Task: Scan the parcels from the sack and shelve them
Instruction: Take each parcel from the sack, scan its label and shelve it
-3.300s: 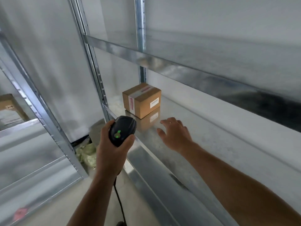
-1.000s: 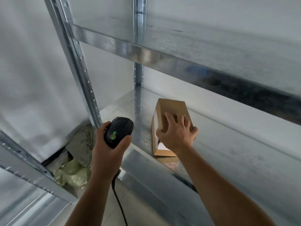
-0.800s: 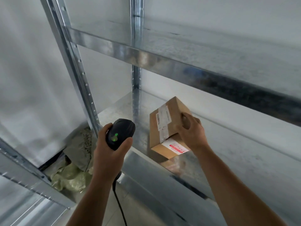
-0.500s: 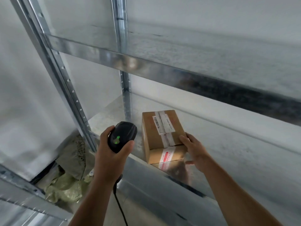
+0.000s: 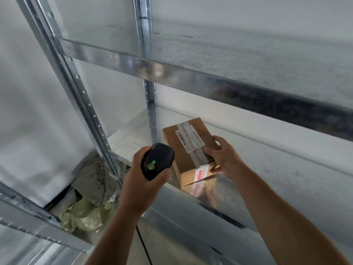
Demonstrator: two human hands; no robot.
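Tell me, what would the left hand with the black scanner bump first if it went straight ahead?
Probably the brown cardboard box that the right hand holds on the shiny metal shelf. The left hand and its black handheld scanner aim at its left side, though depth is unclear.

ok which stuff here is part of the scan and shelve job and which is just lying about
In the job: cardboard parcel, gripped by the right hand; black scanner, in the left hand; metal shelf under the parcel; green sack on the floor.
Just about: upper shelf; neighbouring rack, lower left.
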